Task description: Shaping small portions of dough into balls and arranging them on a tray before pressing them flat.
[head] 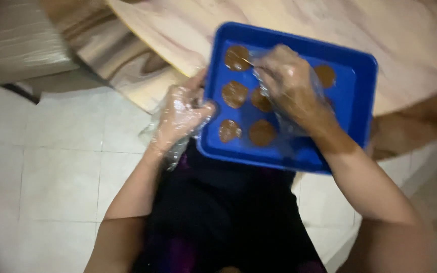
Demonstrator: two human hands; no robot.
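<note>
Gripping the near-left rim of the blue plastic tray (362,96), the left hand (180,119) — in a loose clear plastic glove — has its fingers closed over the edge. The tray sits at the rim of a pale wood-grain round table (178,35), its near side overhanging toward the lap. Right hand (289,83), also gloved, reaches down inside the tray over the flat brown dough discs (234,94); fingers bent toward them, though whether they pinch one cannot be told. Six or so discs visible — the hand and glove film cover the middle ones. Below: black garment (228,212), white tiled floor (51,177). Upper left, a light-coloured box-like object (16,40), blurred.
</note>
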